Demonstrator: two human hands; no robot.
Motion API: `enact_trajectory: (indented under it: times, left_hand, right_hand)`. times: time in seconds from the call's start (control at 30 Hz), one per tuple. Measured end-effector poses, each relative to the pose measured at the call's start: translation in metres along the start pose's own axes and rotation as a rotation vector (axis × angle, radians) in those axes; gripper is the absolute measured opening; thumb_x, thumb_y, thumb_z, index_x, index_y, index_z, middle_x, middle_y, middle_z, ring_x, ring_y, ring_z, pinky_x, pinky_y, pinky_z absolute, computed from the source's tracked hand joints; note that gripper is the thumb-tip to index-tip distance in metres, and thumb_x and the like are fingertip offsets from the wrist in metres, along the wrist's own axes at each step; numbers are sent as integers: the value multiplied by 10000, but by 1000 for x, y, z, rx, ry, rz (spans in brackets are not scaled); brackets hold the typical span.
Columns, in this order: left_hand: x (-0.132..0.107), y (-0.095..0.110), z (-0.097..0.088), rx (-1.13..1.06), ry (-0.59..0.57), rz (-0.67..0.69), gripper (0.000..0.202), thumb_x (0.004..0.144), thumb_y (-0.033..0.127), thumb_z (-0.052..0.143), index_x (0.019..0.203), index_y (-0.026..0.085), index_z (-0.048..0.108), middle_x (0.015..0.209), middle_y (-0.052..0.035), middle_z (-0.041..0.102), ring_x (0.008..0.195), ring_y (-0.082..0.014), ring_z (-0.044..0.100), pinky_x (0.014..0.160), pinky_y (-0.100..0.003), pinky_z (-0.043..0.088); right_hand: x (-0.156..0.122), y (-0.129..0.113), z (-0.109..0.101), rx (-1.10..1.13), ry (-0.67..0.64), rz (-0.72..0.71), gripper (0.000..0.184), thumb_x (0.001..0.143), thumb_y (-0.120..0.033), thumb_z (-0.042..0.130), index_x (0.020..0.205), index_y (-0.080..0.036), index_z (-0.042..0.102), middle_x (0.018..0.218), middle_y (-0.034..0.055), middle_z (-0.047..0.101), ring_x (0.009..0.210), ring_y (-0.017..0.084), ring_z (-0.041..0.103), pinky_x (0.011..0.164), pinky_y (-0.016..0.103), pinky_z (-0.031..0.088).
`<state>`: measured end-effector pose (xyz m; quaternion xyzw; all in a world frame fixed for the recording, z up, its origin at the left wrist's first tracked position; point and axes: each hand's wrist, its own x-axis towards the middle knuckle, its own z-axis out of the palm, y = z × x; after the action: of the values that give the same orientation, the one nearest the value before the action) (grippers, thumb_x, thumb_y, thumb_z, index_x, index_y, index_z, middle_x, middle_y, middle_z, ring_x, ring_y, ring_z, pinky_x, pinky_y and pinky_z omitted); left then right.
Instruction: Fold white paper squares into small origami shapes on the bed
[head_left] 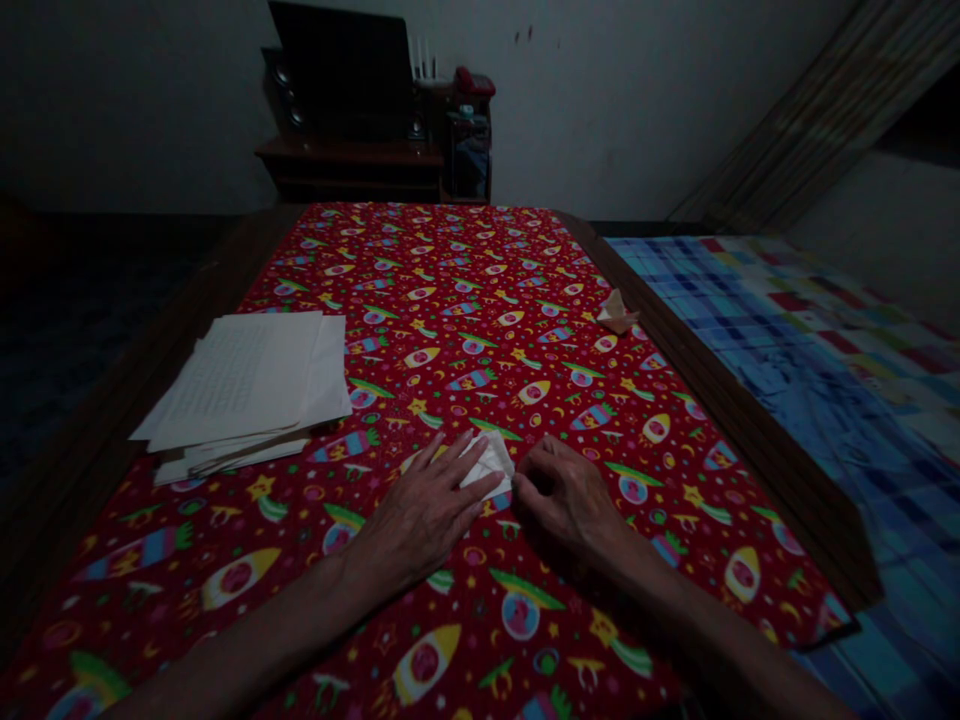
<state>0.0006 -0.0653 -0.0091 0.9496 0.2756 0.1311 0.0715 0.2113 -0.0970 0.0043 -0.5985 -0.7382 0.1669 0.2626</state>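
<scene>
One folded paper (490, 458) under left fingers (477, 490), right fingers (535, 463) at edge

Dim throughout, darker toward the edges.

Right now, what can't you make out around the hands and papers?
Head view:
Folded white paper: partly covered by the left hand.
Right hand: its curl hides whether it grips the paper.
Paper stack: writing too small and dim to read; upper sheets cover lower ones.
</scene>
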Motion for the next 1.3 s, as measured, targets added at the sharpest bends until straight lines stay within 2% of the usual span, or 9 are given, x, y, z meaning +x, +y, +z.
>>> enact_trajectory:
  times: [0.17,0.4,0.57,0.73,0.9,1.07,1.17,1.3]
  left_hand:
    - [-1,0,0,-2,-10,-11,399,921,205,427,1313,275,446,1474,-76,314,1360,-249,275,1072,-504,297]
    - [-2,-2,2,-35,-17,-16,423,924,204,414,1338,291,413,1486,-60,291,1369,-250,252,1061,-523,308]
    - [-1,-4,-7,-126,17,-29,432,940,180,361,1370,215,375,1425,-67,404,1342,-211,318,1080,-488,314]
    - [-1,-16,-11,-232,131,-14,355,922,171,410,1259,179,521,1257,-78,585,1211,-191,501,1025,-408,422]
    - [-1,-31,-8,-360,205,-9,299,915,137,428,1153,196,599,1180,-71,628,1132,-173,557,951,-350,490]
    - [4,-39,-15,-403,301,-170,217,900,171,471,1007,193,659,969,-48,695,903,-158,646,793,-289,540]
    - [8,-39,-17,-357,289,-217,201,899,208,475,977,190,659,930,-49,674,854,-158,634,752,-279,527]
    - [14,-38,-14,-312,223,-198,143,888,235,493,897,174,623,877,-47,619,831,-163,587,742,-289,490]
  right_hand:
    - [-6,3,-2,156,90,-37,119,871,-182,492,847,-186,609,792,31,592,725,137,543,659,253,427]
    - [-9,6,5,27,31,-58,83,863,-255,541,831,-194,587,779,24,599,706,147,542,639,263,416]
    - [-2,7,2,-25,-36,-85,81,866,-253,528,911,-189,551,836,38,612,738,158,551,644,267,424]
    - [-9,8,4,-95,-32,-178,117,909,-213,447,910,-185,560,862,64,596,763,162,525,659,274,421]
    - [-15,12,6,-194,-60,-344,234,925,-194,406,1117,-180,540,977,91,578,835,182,492,710,308,429]
    - [-12,18,5,-214,-103,-380,238,928,-200,403,1118,-185,545,989,89,572,843,181,495,696,295,437]
    - [-7,22,2,-223,-130,-421,228,926,-203,413,1109,-200,549,998,81,574,838,178,501,692,292,443]
    - [7,30,-1,-244,-107,-517,270,911,-148,415,1154,-178,530,1018,107,586,875,195,506,749,337,446]
